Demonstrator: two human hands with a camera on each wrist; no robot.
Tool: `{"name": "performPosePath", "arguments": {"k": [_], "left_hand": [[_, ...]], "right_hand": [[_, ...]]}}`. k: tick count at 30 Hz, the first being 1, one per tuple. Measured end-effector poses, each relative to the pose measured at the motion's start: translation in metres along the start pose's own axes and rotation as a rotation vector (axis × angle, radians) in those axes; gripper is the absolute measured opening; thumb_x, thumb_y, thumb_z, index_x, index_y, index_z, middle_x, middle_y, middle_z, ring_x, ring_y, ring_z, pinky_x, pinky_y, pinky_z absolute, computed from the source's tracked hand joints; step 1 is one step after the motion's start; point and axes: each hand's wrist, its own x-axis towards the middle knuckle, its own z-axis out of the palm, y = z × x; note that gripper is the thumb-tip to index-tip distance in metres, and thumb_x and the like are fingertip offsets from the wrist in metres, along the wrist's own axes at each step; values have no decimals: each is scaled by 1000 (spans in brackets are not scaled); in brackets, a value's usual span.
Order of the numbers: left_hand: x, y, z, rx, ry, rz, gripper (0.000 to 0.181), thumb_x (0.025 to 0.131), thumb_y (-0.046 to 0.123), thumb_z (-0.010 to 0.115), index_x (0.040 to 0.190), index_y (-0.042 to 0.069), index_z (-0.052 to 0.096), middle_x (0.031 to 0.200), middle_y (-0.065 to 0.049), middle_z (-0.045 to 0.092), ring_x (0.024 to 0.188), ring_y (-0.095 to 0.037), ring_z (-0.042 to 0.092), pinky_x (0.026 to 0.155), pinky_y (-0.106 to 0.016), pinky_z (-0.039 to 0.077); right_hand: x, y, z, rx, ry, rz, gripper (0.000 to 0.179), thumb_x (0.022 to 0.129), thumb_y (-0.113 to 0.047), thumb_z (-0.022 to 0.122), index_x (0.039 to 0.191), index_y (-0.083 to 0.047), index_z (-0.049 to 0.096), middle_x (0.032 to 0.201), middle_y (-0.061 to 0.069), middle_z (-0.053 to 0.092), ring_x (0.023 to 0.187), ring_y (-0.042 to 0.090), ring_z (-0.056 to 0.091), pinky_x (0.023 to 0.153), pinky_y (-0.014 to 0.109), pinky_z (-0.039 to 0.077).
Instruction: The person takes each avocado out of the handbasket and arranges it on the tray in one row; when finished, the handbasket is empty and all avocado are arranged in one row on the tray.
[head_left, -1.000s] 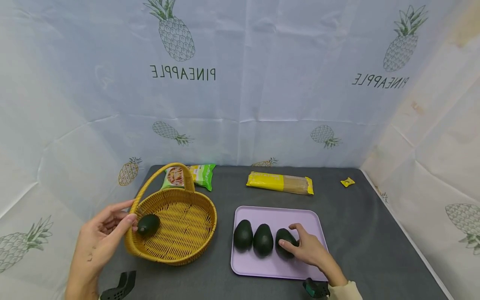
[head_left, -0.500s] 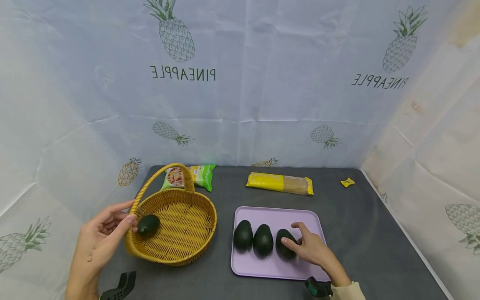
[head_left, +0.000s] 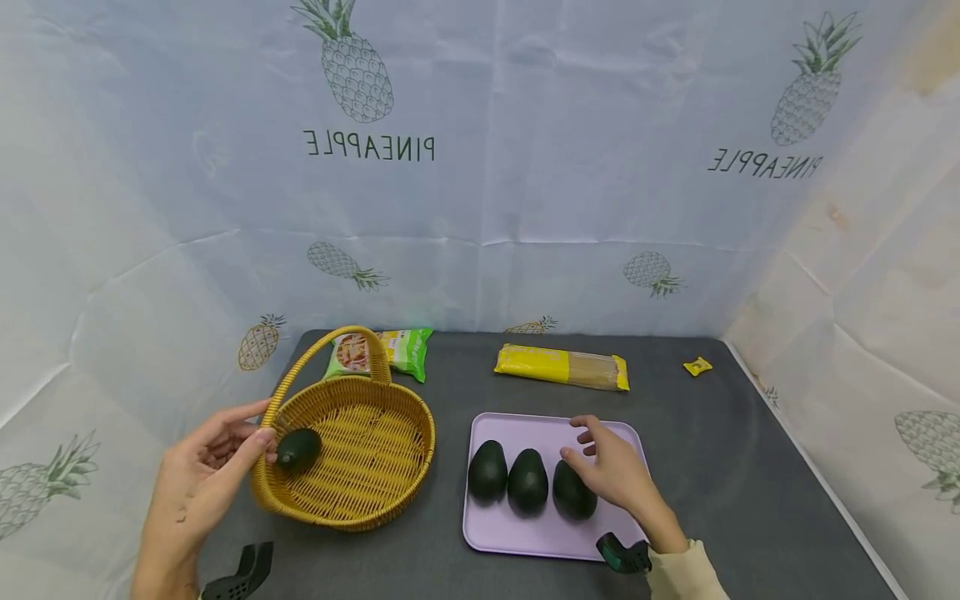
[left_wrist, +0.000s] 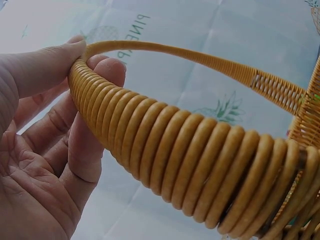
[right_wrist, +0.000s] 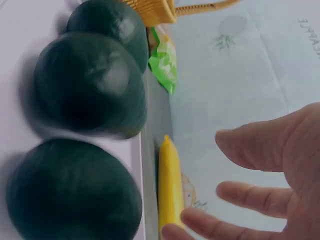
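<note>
My left hand [head_left: 206,475] grips the handle [left_wrist: 150,145] of a yellow wicker basket [head_left: 360,508], thumb on one side and fingers curled round the other. One dark green avocado [head_left: 297,451] lies at the left inside the basket. Three more avocados stand in a row on a lilac tray [head_left: 517,537]: a left one [head_left: 487,472], a middle one [head_left: 528,482] and a right one [head_left: 574,493]. Above the right avocado is my right hand [head_left: 617,468], holding nothing, its thumb and fingers spread apart. In the right wrist view the fingers [right_wrist: 250,197] are clear of the avocados.
Behind the basket lies a green snack packet [head_left: 407,353], partly covered by the handle. A yellow packet of noodles [head_left: 562,367] rests behind the tray. At the far right of the dark table [head_left: 720,467] is a small yellow wrapped candy [head_left: 697,366].
My right hand has lifted off the right avocado and moved slightly up and away from it. That avocado stays on the tray. The left hand still holds the basket handle.
</note>
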Motion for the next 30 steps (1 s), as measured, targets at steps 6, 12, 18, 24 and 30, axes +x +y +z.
{"name": "performPosePath", "arguments": {"k": [6,12,18,24,30], "left_hand": [[0,0,1,5,1,0,37,97,-2,65,133,1,63,85,5,72,70,-12,68,63,-20,54],[0,0,0,-26,-5,-3,38,96,-3,65,134,0,62,86,4,73,70,-12,68,62,-20,54],[0,0,0,-31,-8,-10,38,97,-2,65,135,1,62,86,3,72,71,-13,67,63,-20,53],[0,0,-1,-35,-9,-3,39,96,-3,65,135,0,62,86,3,72,71,-12,68,63,-20,53],[0,-1,-1,-44,-12,11,38,96,-5,65,134,-1,63,86,2,73,70,-13,68,63,-20,54]], "right_hand": [[6,-18,8,59,60,-71,35,91,-16,75,124,-10,64,109,15,72,94,26,73,82,46,61],[15,-39,17,135,70,-123,32,90,-11,75,121,-11,66,105,12,73,91,21,73,82,42,61],[23,-60,26,171,18,-171,31,92,-12,74,122,-12,66,105,8,73,91,19,72,83,44,61],[32,-78,34,177,-43,-260,30,94,-15,70,123,-12,65,107,9,72,91,19,72,80,41,61],[43,-94,41,187,-117,-325,32,98,-20,67,128,-12,62,113,12,71,95,21,71,82,41,61]]}}
